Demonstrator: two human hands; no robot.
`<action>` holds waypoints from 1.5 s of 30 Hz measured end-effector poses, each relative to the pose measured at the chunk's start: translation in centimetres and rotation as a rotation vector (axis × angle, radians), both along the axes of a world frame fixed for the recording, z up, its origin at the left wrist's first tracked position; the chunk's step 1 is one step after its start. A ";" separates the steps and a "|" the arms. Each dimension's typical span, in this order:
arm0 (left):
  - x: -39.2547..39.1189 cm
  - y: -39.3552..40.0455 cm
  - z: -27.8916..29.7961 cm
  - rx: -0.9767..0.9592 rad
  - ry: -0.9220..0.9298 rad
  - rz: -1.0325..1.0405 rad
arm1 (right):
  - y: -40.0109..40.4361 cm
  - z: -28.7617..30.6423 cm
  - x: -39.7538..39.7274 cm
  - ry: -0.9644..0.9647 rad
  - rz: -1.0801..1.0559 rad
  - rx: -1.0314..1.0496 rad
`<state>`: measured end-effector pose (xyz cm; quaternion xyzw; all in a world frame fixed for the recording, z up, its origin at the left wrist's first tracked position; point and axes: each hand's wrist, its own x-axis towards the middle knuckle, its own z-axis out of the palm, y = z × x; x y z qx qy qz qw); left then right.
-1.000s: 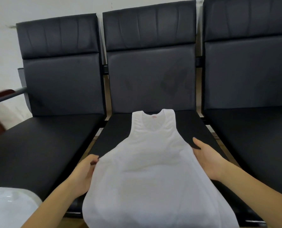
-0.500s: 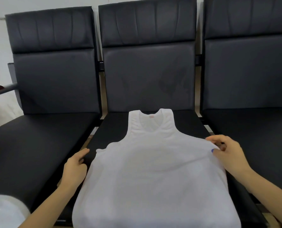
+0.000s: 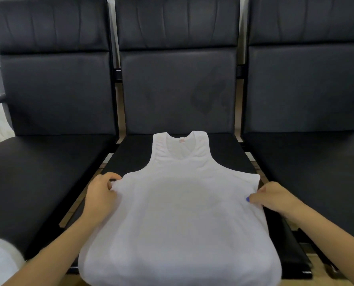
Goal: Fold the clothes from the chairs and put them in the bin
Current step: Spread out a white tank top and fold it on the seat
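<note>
White sleeveless vest (image 3: pixel 182 213) spread flat, front up, on the seat of the middle chair (image 3: pixel 223 153), one of three black padded chairs in a row. The vest lies between the two hands: neckline and shoulder straps point away from the person, beyond both hands, toward the chair back; the hem hangs over the near seat edge, below and between the forearms. A small reddish label shows inside the neck opening.

Left hand (image 3: pixel 100 195): fingers curled, gripping a small bunch of cloth at the vest's left underarm corner; the cloth puckers where the fingertips gather it. Right hand (image 3: pixel 273 196): fingers curled over the vest's right side edge just below the right underarm corner, holding the cloth there; one fingertip bears a blue nail. The two hands sit at about the same height on opposite edges of the garment, with the full chest width stretched smooth between them.

To the outer side of the left hand stands the left chair (image 3: pixel 48 162); to the outer side of the right hand, the right chair (image 3: pixel 306 162). A pale rounded object (image 3: pixel 0 263), blurred and cut off, appears below the left forearm at the lower corner; what it is cannot be told.
</note>
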<state>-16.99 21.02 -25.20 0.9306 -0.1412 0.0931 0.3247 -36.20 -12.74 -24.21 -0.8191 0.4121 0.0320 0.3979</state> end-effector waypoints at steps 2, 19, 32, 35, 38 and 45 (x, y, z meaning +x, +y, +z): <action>0.1 -0.1 -0.2 0.074 -0.053 0.074 | 0.1 0.3 -0.6 -0.026 0.045 0.018; -7.7 0.0 -3.6 0.698 -0.444 -0.989 | -0.3 1.6 -4.8 -0.252 0.105 0.647; -7.5 0.0 -3.9 0.640 -0.374 -0.981 | -1.3 2.2 -6.3 -0.018 0.199 0.188; -7.5 0.0 -3.9 0.620 -0.363 -0.980 | -2.1 2.8 -7.0 -0.036 0.166 0.350; -7.5 0.0 -3.9 0.628 -0.370 -0.979 | -2.4 2.7 -7.8 -0.013 0.140 0.496; -7.5 0.0 -3.9 0.623 -0.360 -0.980 | -1.9 2.6 -9.1 -0.225 0.076 0.616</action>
